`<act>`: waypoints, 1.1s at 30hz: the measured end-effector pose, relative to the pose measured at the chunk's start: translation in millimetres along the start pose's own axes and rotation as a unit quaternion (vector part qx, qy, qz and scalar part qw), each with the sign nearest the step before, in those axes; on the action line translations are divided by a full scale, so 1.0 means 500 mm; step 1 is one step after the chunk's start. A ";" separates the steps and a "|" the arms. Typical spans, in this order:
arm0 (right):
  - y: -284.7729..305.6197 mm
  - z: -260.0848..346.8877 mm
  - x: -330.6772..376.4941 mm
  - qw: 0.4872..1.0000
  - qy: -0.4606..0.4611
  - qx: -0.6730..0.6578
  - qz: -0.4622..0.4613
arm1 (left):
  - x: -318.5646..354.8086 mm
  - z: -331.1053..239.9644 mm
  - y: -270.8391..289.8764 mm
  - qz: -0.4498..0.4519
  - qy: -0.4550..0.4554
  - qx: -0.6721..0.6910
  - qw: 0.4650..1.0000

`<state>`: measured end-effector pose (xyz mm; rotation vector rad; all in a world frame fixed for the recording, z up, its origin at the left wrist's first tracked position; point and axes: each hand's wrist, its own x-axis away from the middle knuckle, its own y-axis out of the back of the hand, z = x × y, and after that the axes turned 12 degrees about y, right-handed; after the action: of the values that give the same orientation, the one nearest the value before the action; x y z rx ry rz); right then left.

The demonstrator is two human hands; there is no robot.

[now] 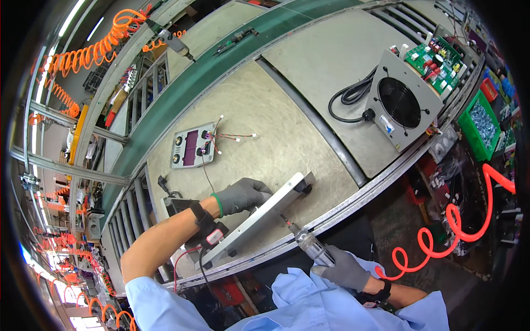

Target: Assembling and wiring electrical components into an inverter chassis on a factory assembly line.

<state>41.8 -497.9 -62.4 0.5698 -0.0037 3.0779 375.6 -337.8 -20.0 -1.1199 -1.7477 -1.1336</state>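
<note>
And here's the white-edged panel (256, 218), tilted up on the table (287, 138) close to its front edge, black feet on its underside. The gloved left hand (244, 196) is up against the far side, fingers bent, tips partly hidden; whether they grip it or just brace it, I cannot tell. Down on the near side, the right hand (345, 270) has its fingers wrapped firmly around a clear-bodied power screwdriver (313, 246), bit aimed at the underside, contact too fine to call.

Watch that angle! If the driver pushes off-square, the bit could skid and scratch the panel. Push harder than the left hand braces, and the whole thing might tip or slide. The left fingers sit near the bit's line too, so a slip could jab the glove.

Trouble out left as well: a thin lead trails from the knobbed control module (192, 148) towards the left wrist; a snag there could drag the module. And that coiled red hose (455, 234) could tug the driver sideways if stretched.
</note>
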 end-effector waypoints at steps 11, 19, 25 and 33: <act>-0.005 -0.015 -0.009 0.990 -0.079 -0.105 0.046 | -0.023 0.000 -0.020 0.036 -0.014 -0.044 0.998; -0.017 -0.016 -0.003 0.994 -0.063 -0.091 0.026 | -0.036 0.007 -0.012 0.038 0.013 -0.089 0.995; -0.032 -0.003 -0.002 0.999 -0.035 -0.027 -0.005 | -0.048 0.011 -0.016 0.033 0.003 -0.113 0.993; -0.017 -0.007 0.007 1.000 0.013 0.008 -0.017 | 0.056 -0.060 0.000 -0.071 -0.047 -0.174 0.981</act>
<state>37.5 -489.3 -64.5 0.5239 0.0290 3.0546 370.1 -358.6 14.9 -1.2869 -1.7659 -1.5414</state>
